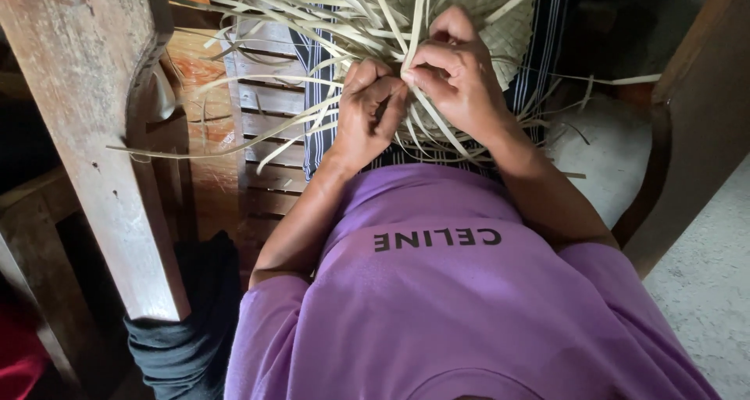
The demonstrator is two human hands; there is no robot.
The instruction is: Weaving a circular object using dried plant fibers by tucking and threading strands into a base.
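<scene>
Both hands pinch pale flat palm-leaf strips (312, 119) of half-woven straw mat (500, 25) over lap: left hand (367, 111) fingers curled closed, right hand (453, 76) gripping one strip.

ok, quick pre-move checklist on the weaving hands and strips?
1. Left hand closed on pale strips: ok.
2. Right hand pinching a strip at its fingertips: ok.
3. Hands close together, touching over the woven piece: ok.
4. Woven piece resting on the lap over striped cloth: ok.
5. Loose strip ends free, not snagged on the wooden post: cannot tell.
6. Which strip goes next: cannot tell.
</scene>
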